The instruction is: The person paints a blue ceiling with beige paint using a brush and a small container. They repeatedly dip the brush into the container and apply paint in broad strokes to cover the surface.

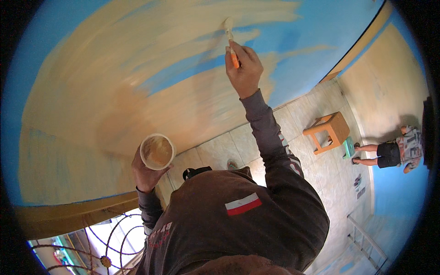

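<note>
Low on the left, the left hand [145,173] cupped a small round tub of tan paint [157,151], fingers wrapped under it. Higher and to the right, the right hand [244,68] was closed around an orange-handled brush [231,42], its bristles pressed to the blue wall [302,50] half covered in tan strokes. Far right on the tiled floor [321,174] stood an orange stool [328,130], with another person [396,151] beyond.
</note>
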`<state>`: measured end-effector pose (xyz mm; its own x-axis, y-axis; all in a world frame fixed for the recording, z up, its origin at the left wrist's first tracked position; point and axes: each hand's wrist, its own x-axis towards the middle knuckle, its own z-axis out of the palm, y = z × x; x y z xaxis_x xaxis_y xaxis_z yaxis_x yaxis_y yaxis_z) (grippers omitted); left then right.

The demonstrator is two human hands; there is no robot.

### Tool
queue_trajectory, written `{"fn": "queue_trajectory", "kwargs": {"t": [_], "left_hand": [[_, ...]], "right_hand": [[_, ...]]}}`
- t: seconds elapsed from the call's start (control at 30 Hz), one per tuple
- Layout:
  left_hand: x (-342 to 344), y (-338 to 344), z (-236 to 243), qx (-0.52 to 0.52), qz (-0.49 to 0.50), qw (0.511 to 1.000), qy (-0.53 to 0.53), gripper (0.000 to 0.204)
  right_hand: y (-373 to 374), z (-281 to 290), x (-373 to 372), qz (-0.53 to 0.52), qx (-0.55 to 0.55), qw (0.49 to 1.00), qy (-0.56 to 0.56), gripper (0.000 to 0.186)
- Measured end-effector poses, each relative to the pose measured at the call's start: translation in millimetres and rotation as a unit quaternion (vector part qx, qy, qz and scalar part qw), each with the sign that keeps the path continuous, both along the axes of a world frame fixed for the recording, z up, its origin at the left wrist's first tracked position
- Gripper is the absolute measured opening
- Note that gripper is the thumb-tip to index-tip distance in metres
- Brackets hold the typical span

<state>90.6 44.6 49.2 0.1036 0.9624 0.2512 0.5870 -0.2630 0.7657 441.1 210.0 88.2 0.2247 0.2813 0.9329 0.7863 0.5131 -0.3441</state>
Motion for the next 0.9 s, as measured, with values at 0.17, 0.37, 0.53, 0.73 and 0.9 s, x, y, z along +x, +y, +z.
{"fn": "queue_trajectory", "kwargs": {"t": [0.17,0.37,0.53,0.73,0.9], "left_hand": [[-16,-8,-3,0.028,0.006,1.0,0.013,0.089],[-27,-18,-3,0.057,0.01,0.998,0.011,0.09],[-40,-30,-7,0.055,0.041,0.998,-0.008,0.09],[-58,-39,-14,0.054,0.053,0.997,-0.03,0.09],[-66,-45,-16,0.052,0.06,0.996,-0.035,0.089]], "right_hand": [[-17,-9,-54,0.058,-0.007,0.998,0.002,0.031],[-29,-14,-108,0.185,-0.01,0.983,0.015,0.03],[-30,-18,-157,0.323,-0.051,0.943,0.066,0.026],[-12,-35,-188,0.361,-0.191,0.903,0.133,0.023],[8,-43,-138,0.346,-0.221,0.889,0.205,0.02]]}}
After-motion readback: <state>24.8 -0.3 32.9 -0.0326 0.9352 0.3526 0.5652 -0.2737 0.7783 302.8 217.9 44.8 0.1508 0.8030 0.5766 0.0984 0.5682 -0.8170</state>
